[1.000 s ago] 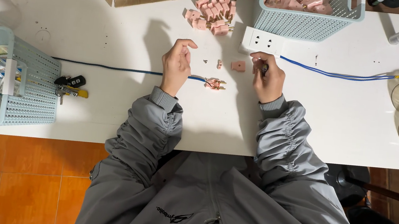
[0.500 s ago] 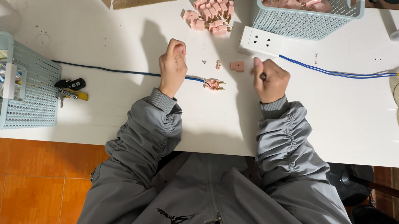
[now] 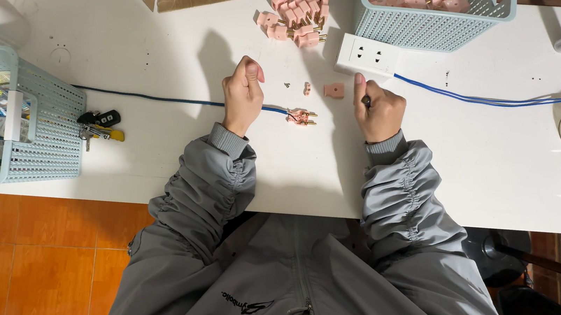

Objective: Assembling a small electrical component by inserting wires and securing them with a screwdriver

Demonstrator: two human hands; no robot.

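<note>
Nearest the body, the left hand (image 3: 243,97) is curled shut on the blue cable (image 3: 153,97), which runs off toward 9 o'clock across the white table (image 3: 154,157). Just at 3 o'clock of that fist lies the cable's end — an open pink plug half (image 3: 301,117) with brass prongs and bared copper strands. The right hand (image 3: 378,112) is closed around a thin dark tool (image 3: 366,102), thumb raised; what kind of tool it is cannot be told. Between the hands, toward 12 o'clock, lie a pink plug cover (image 3: 334,90), a smaller pink piece (image 3: 307,89) and a tiny screw (image 3: 287,85). Farther at 12 o'clock sit a white socket block (image 3: 368,55), a heap of pink plugs (image 3: 297,15) and a pale blue basket (image 3: 431,20).
</note>
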